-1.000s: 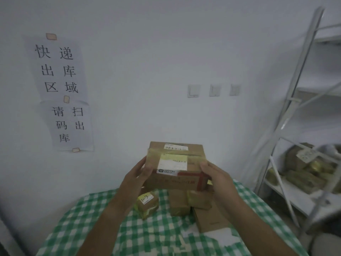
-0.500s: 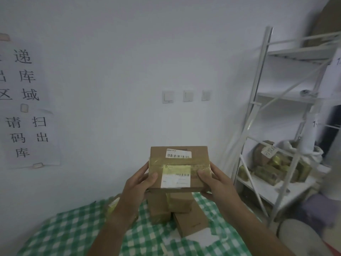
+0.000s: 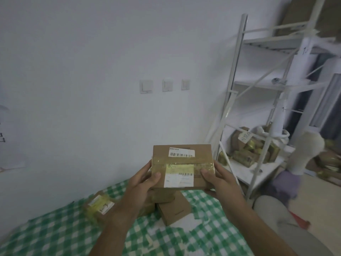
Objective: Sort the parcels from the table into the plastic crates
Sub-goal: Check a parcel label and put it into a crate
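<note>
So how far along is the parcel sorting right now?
Nothing visibly finished: no plastic crate is in view, so I can't tell what's already sorted. In hand: one taped cardboard parcel, lifted above the table, left hand and right hand in a grip on its sides. Left: a small yellow-taped parcel and plain boxes on the checked cloth.

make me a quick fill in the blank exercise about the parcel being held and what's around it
1. The cardboard parcel is held up by ____ hands, the left hand and right hand at its opposite sides.
2. The tablecloth has a white and ____ check.
3. On the wall behind the parcel are ____ light switches.
4. The metal shelf rack stands to the ____ of the table.

Missing words: both; green; three; right
</note>
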